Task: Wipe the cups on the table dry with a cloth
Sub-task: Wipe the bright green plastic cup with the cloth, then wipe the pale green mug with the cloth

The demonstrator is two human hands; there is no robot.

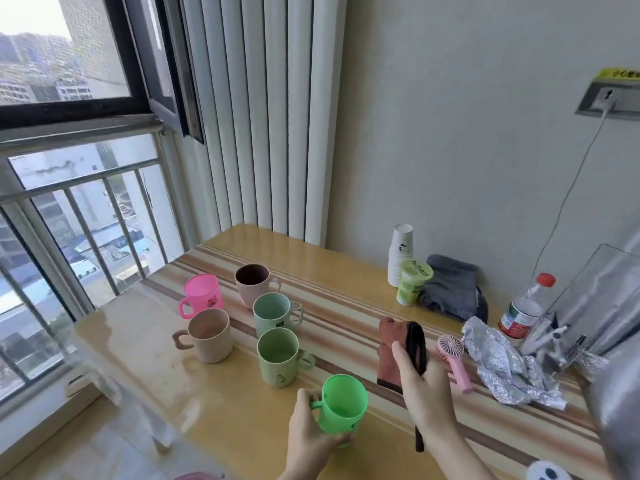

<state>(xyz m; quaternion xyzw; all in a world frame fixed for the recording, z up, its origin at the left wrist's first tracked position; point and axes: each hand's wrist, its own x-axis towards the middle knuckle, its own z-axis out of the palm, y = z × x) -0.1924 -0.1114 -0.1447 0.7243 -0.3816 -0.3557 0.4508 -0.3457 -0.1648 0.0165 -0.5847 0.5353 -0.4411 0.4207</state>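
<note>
The left hand [311, 431] grips the bright green cup [343, 407] from the handle side, fingers curled around its base, low over the table [221, 403]. The right hand [426, 386] pinches the brown cloth [391, 355], which hangs beside the cup.

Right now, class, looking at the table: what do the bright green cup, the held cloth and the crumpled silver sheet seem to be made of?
Bright green cup: probably plastic; thin, slightly translucent wall, glossy.
Cloth: soft fabric, reddish-brown with dark edging; it droops from the right hand.
Crumpled silver sheet: likely aluminium foil; sharp creases, metallic shine.
</note>
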